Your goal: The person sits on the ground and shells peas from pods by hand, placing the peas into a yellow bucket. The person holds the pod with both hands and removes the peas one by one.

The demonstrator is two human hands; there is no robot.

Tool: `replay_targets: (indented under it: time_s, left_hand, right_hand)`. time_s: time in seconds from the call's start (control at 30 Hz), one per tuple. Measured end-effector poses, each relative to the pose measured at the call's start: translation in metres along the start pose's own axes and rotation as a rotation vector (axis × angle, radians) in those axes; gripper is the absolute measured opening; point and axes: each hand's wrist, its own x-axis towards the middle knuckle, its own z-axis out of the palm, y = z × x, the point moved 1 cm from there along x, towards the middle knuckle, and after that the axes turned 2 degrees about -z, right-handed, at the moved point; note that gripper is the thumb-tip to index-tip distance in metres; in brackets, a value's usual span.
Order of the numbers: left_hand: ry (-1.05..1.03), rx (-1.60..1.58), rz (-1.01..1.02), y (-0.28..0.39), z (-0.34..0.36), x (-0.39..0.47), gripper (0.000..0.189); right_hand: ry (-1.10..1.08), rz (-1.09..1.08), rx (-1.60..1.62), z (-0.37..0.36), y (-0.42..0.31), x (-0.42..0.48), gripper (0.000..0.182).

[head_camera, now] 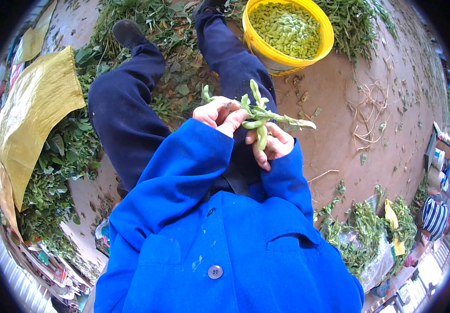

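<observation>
My left hand pinches a green soybean stalk between thumb and fingers above my lap. Its pale cut end points to the right. Several plump pods hang from the stalk, and one curved pod tip sticks out past my left knuckles. Just below the stalk, my right hand has its fingers curled around a soybean pod. Beyond my knee, to the upper right, stands a yellow plastic bucket heaped with picked soybean pods.
Leafy soybean plants lie piled at left, partly under a yellow woven sheet. Loose leaves cover the floor between my legs. Dry stems litter the concrete floor. Another plant heap lies lower right, near a person in stripes.
</observation>
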Motion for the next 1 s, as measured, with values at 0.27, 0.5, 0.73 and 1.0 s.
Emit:
replay_targets:
  time_s: [0.27,0.5,0.73,1.0]
  left_hand:
    - [-0.034,-0.041,-0.099,0.011,0.025,-0.021,0.005]
    - [-0.224,0.054,0.077,0.002,0.028,-0.025,0.021]
    - [0.094,0.235,0.103,-0.015,-0.006,-0.01,0.026]
    - [-0.032,0.526,0.209,-0.037,-0.018,0.028,0.026]
  right_hand:
    - [0.081,-0.022,-0.127,0.014,0.006,-0.01,0.025]
    - [0.116,0.036,0.142,0.007,0.003,-0.002,0.028]
    - [-0.074,0.023,0.289,-0.003,0.003,0.007,0.022]
    - [-0.062,0.037,0.324,0.0,0.002,0.007,0.024]
